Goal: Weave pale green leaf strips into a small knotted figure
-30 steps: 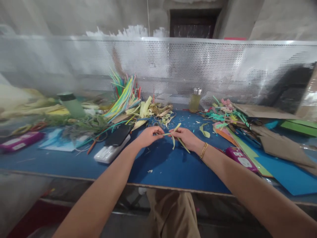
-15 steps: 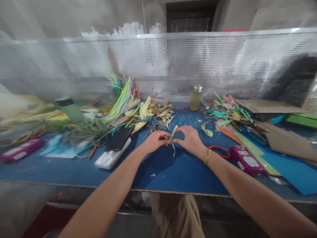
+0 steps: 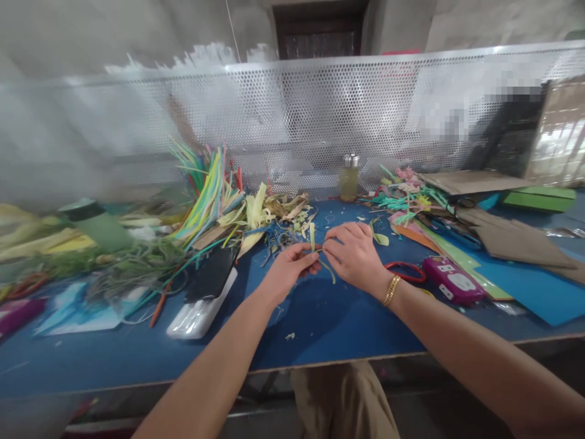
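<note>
Left hand (image 3: 295, 268) pinching green strip (image 3: 312, 236), right hand (image 3: 355, 253) half-curled beside it, grip unclear, one bracelet (image 3: 392, 290), one bottle (image 3: 349, 183)

black phone (image 3: 212, 271) on white box (image 3: 194, 320), capped bottle (image 3: 350, 183), perforated metal screen (image 3: 365, 110)

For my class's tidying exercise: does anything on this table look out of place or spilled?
Yes: a pale scrap lies loose on the blue table, nearer the front edge than the left hand, like litter. A black device overlaps a white object, not squarely stacked.
</note>
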The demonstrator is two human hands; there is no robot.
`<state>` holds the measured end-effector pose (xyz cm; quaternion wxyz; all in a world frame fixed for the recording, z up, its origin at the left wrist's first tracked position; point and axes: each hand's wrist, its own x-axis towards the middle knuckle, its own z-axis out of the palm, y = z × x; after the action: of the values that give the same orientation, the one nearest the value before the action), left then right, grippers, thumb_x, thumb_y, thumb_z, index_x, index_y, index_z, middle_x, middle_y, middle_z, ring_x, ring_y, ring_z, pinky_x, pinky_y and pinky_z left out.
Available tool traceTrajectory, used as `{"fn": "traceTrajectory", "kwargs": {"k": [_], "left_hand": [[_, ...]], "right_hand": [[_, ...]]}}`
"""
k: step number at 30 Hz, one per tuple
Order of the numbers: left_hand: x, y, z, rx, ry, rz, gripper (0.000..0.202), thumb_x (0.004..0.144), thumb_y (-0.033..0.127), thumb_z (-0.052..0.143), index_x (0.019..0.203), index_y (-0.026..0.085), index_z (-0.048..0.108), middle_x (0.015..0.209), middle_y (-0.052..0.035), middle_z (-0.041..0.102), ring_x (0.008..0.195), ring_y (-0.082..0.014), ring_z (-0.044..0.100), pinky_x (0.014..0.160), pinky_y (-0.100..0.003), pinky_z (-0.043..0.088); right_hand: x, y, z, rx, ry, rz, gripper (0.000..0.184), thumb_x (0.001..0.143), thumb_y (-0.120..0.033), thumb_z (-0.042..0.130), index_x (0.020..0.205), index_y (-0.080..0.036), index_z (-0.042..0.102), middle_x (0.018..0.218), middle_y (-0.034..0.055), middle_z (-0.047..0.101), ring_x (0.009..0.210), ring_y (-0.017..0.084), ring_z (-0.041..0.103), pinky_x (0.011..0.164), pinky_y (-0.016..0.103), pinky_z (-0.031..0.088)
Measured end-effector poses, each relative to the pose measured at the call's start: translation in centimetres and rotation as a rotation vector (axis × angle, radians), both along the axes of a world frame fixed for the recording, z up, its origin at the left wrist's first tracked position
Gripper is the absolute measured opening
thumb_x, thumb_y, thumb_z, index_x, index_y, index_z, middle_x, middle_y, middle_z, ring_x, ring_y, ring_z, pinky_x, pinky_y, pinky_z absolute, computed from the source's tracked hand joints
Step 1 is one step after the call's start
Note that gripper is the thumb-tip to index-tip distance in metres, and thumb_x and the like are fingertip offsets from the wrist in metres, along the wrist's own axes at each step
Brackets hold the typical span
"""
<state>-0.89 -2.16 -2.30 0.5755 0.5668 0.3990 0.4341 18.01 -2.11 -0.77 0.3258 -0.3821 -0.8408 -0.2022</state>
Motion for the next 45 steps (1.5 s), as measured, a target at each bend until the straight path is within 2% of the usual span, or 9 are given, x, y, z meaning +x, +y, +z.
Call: {"fn": "traceTrajectory", "kwargs": {"k": [4, 7, 14, 21, 24, 28, 32, 37, 45], "left_hand": [[0.1, 0.2, -0.1, 0.033, -0.008, 0.116, 0.030, 0.069, 0.037, 0.078, 0.091, 0.018, 0.070, 0.066, -0.0005, 0.064, 0.058, -0.0107, 0.055, 0.055, -0.023, 0.040], [-0.1, 0.3, 0.0, 0.036, -0.002, 0.152, 0.025, 0.066, 0.034, 0.079, 0.083, 0.018, 0.069, 0.063, 0.0009, 0.063, 0.056, -0.0093, 0.053, 0.053, -0.022, 0.038], [-0.5, 0.6, -0.2, -0.030, 0.024, 0.077, 0.028, 0.067, 0.041, 0.079, 0.071, 0.017, 0.067, 0.057, 0.0015, 0.058, 0.051, -0.0085, 0.047, 0.050, -0.022, 0.033], [-0.4, 0.7, 0.3, 0.068, 0.144, 0.081, 0.027, 0.066, 0.039, 0.078, 0.059, 0.017, 0.065, 0.057, 0.0010, 0.057, 0.054, -0.0093, 0.045, 0.053, -0.024, 0.033], [-0.5, 0.6, 0.5, 0.113, 0.198, 0.086, 0.029, 0.066, 0.042, 0.078, 0.061, 0.017, 0.066, 0.059, 0.0009, 0.058, 0.056, -0.0099, 0.046, 0.055, -0.024, 0.035], [-0.7, 0.5, 0.4, 0.095, 0.290, 0.026, 0.029, 0.067, 0.044, 0.078, 0.073, 0.017, 0.072, 0.064, -0.0008, 0.063, 0.060, -0.0118, 0.051, 0.061, -0.025, 0.039], [-0.7, 0.5, 0.3, 0.079, 0.283, -0.063, 0.030, 0.068, 0.046, 0.077, 0.073, 0.016, 0.074, 0.068, -0.0026, 0.067, 0.065, -0.0135, 0.056, 0.070, -0.028, 0.044], [-0.8, 0.1, 1.5, 0.064, 0.221, -0.018, 0.035, 0.069, 0.051, 0.075, 0.082, 0.018, 0.077, 0.082, -0.0058, 0.073, 0.085, -0.0209, 0.064, 0.082, -0.033, 0.046], [1.1, -0.2, 2.2, 0.144, 0.304, 0.085, 0.025, 0.057, 0.038, 0.082, 0.069, 0.017, 0.075, 0.066, -0.0007, 0.067, 0.068, -0.0155, 0.057, 0.072, -0.030, 0.042]], "right_hand": [[-0.1, -0.3, -0.1, 0.047, -0.059, -0.026, 0.015, 0.091, -0.020, 0.052, 0.088, -0.022, 0.066, 0.103, 0.0049, 0.066, 0.097, 0.022, 0.047, 0.089, 0.040, 0.027], [-0.3, -0.4, -0.2, 0.069, -0.113, -0.059, 0.020, 0.095, -0.019, 0.047, 0.088, -0.022, 0.066, 0.090, 0.0057, 0.066, 0.088, 0.021, 0.046, 0.084, 0.039, 0.026], [0.0, -0.3, 0.1, 0.066, -0.112, -0.031, 0.021, 0.097, -0.022, 0.047, 0.090, -0.024, 0.067, 0.089, 0.0037, 0.067, 0.089, 0.020, 0.047, 0.086, 0.041, 0.022], [1.4, 1.0, 0.6, 0.055, -0.033, 0.023, 0.027, 0.096, -0.018, 0.046, 0.090, -0.027, 0.071, 0.086, 0.0012, 0.069, 0.089, 0.020, 0.049, 0.090, 0.042, 0.022], [1.7, 1.7, 0.6, -0.044, 0.027, 0.065, 0.025, 0.096, -0.025, 0.050, 0.088, -0.028, 0.074, 0.087, 0.0014, 0.071, 0.090, 0.020, 0.052, 0.090, 0.042, 0.023], [1.7, 2.6, 0.1, -0.295, 0.215, 0.165, 0.019, 0.089, -0.042, 0.064, 0.091, -0.028, 0.076, 0.093, 0.0026, 0.074, 0.091, 0.020, 0.059, 0.088, 0.039, 0.031], [1.1, 2.7, -0.5, -0.473, 0.294, 0.301, 0.019, 0.085, -0.043, 0.068, 0.079, -0.027, 0.076, 0.086, 0.0010, 0.075, 0.088, 0.018, 0.062, 0.085, 0.035, 0.036], [0.5, 2.1, -0.3, -0.466, 0.425, 0.297, 0.025, 0.087, -0.041, 0.067, 0.070, -0.023, 0.072, 0.077, 0.0006, 0.073, 0.081, 0.016, 0.062, 0.081, 0.033, 0.037], [0.1, 1.4, -0.4, -0.342, 0.477, 0.208, 0.021, 0.084, -0.031, 0.069, 0.066, -0.021, 0.067, 0.076, -0.0004, 0.070, 0.083, 0.017, 0.059, 0.087, 0.036, 0.032]]}}
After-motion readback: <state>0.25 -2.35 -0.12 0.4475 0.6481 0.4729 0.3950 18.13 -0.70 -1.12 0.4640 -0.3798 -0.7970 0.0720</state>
